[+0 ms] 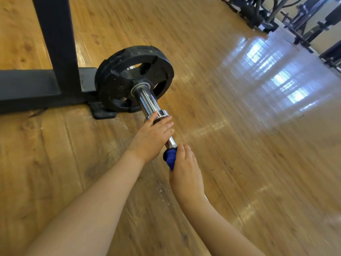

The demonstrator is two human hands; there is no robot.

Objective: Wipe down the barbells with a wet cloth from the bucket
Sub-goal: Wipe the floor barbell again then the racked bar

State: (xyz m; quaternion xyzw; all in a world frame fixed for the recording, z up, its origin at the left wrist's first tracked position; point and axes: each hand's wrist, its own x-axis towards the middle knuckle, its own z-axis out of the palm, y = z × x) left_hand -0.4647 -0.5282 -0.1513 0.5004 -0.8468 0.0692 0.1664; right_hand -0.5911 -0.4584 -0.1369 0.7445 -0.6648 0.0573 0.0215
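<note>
Head view | left hand fingers straight, resting on barbell | right hand fingers gripping blue cloth round bar

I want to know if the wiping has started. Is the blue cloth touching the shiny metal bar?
Touching. In the head view the right hand grips the blue cloth wrapped round the shiny chrome barbell bar, with no gap between them.

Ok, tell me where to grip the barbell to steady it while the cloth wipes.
Grip the thin chrome shaft of the barbell just below the collar, coming from above with fingers curled round it, where the left hand now rests. The shaft is narrow and round there; the plate props that end, and the right hand holds the cloth further down.
</note>
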